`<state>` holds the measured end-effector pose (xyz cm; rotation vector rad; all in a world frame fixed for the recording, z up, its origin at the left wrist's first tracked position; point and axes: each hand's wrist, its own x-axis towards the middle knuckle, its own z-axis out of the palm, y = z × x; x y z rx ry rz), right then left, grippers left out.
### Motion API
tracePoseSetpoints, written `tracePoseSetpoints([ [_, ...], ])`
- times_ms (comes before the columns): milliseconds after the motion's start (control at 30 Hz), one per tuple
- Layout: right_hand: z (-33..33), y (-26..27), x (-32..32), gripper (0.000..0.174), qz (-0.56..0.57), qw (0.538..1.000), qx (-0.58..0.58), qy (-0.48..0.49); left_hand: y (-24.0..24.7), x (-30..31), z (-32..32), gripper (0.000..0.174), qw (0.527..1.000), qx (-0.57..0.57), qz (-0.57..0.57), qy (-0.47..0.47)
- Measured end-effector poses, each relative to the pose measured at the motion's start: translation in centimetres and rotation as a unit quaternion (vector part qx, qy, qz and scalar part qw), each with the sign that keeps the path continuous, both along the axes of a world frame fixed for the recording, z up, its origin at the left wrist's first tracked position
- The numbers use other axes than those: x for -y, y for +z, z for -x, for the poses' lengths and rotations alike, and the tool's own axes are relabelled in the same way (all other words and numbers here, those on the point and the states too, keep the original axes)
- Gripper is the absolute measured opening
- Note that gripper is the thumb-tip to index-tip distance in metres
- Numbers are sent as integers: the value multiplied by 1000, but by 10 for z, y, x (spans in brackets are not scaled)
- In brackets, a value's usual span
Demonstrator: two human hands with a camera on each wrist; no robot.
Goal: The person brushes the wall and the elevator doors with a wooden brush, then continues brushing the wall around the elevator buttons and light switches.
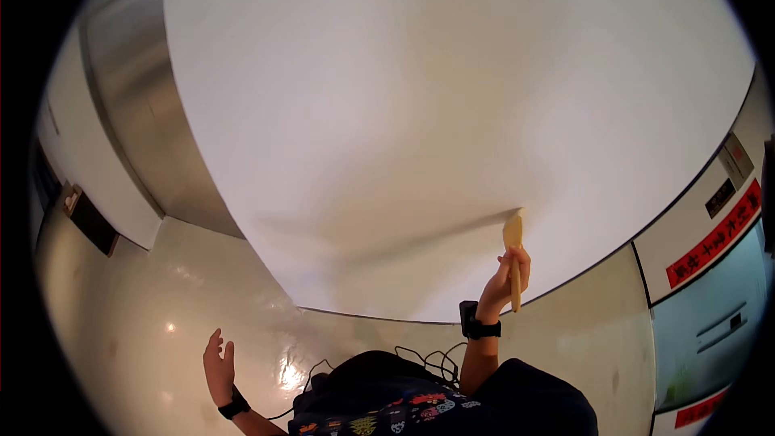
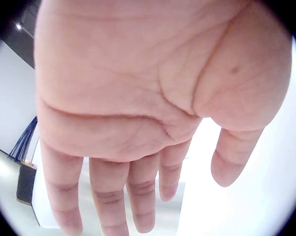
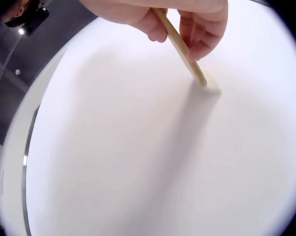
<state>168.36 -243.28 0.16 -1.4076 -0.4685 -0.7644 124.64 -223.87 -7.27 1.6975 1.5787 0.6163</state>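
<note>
Wooden-handled tool (image 1: 513, 252) found at about 4 o'clock in the head view, standing nearly upright, its flat pale end touching the white wall (image 1: 420, 97). We note the right hand (image 1: 502, 276) clamped round the handle, fingers and thumb curled about it; the right wrist view confirms the grip, with the tip meeting the wall at a small pale patch. A black wristband (image 1: 481, 328) sits on that wrist.

We record the left hand (image 1: 218, 368) at 7 o'clock, well apart from the tool, fingers straight and slightly spread, holding and touching nothing. The left wrist view shows its bare palm.

Surface: the wall is plain white and smooth, filling the frame from 11 to 2 o'clock, with the tool's soft shadow running toward 9 o'clock.

Room: a brushed metal panel (image 1: 137, 89) adjoins the wall at 10 o'clock. The glossy pale floor (image 1: 153, 299) carries light reflections at 8 o'clock. Red signs (image 1: 715, 234) with lettering too small to read sit at 3 o'clock on a grey-framed panel. Thin cables (image 1: 428, 358) lie against the person's dark shirt (image 1: 484, 408) at 6 o'clock.
</note>
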Motion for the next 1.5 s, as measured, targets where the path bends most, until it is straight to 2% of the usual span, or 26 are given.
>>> tracePoseSetpoints([
  [200, 13, 18, 3, 9, 1, 998, 18, 62, 0, 51, 26, 42, 999, 6, -30, 36],
  [433, 17, 33, 5, 10, -20, 992, 16, 126, 33, 113, 66, 43, 991, -41, -30, 123],
  [567, 22, 44, 6, 9, 15, 986, -1, 168, 48, 151, 93, 43, 985, -68, -50, 154],
  [700, 28, 57, 0, 11, 22, 972, -13, 234, 53, 176, 94, 43, 977, -90, 6, 195],
  [900, 49, 88, -3, 11, 72, 958, 49, 274, 66, 184, 69, 44, 981, -36, 17, 190],
  [1033, 55, 114, 2, 13, 88, 942, 23, 322, 98, 186, 44, 43, 985, -24, -3, 169],
  [1133, 61, 131, 4, 15, 110, 924, 38, 363, 117, 185, 35, 43, 984, -28, -18, 177],
  [1233, 70, 141, -3, 16, 100, 883, 64, 455, 125, 182, 26, 42, 981, -12, -22, 195],
  [1333, 75, 157, 2, 13, 99, 870, 75, 478, 125, 175, 15, 40, 983, 17, -39, 177],
  [1500, 72, 159, 34, 5, 47, 921, 78, 378, 117, 132, 32, 38, 996, 13, -31, 78],
])
